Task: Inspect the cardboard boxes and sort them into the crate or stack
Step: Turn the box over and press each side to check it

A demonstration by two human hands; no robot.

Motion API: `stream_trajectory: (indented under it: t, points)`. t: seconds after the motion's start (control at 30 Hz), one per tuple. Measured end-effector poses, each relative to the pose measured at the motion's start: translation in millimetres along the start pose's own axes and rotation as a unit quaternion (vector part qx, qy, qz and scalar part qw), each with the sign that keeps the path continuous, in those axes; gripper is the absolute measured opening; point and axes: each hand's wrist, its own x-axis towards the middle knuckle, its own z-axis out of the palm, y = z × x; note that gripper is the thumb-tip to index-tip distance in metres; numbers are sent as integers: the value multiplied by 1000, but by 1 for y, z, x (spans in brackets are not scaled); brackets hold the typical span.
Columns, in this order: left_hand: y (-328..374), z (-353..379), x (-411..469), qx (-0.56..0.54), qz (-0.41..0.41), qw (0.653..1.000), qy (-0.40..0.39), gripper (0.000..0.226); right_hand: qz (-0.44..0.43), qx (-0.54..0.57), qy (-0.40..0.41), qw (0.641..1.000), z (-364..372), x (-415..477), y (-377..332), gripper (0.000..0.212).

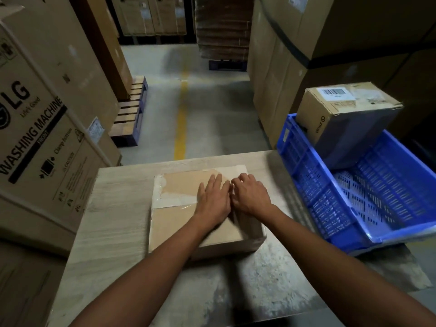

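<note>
Mid-inspection on the taped brown cardboard box (172, 223), left hand (213, 199) flat on top, right hand (250, 194) curled (pinching tape (174, 201)? can't tell), next probably a two-handed lift toward blue plastic crate (306, 175).

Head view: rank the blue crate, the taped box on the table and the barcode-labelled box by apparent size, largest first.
1. blue crate
2. taped box, barely ahead but nearer the camera, so unsure
3. barcode-labelled box

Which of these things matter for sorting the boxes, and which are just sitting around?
Job: taped cardboard box, blue crate, barcoded box tilted in the crate.
Lying about: LG washing machine carton, wooden pallet, yellow floor line.
</note>
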Motion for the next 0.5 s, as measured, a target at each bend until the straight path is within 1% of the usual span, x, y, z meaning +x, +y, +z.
stream_trajectory:
  t: [0.1, 0.2, 0.27, 0.33, 0.4, 0.43, 0.5]
  points:
    - [-10, 5, 9, 27, 1, 999, -29, 51, -24, 16, -22, 999, 8, 13, 10, 43]
    - [-15, 9, 12, 47, 4, 998, -32, 52, -25, -6, -13, 1000, 20, 15, 11, 47]
    - [-15, 8, 13, 56, 7, 998, -27, 51, -12, 5, 21, 1000, 22, 15, 6, 41]
    - [-16, 5, 13, 53, 7, 998, -30, 51, 27, 53, 59, 996, 21, 13, -2, 31]
    - [-22, 2, 12, 41, -31, 998, -28, 53, 84, 116, 86, 986, 22, 11, -11, 23]
    - [-29, -1, 10, 33, -69, 997, -13, 55, 115, 144, 93, 978, 24, 10, -15, 22]
    - [-52, -9, 7, 1, -160, 987, 30, 56, 176, 205, 101, 958, 27, 7, -19, 28]
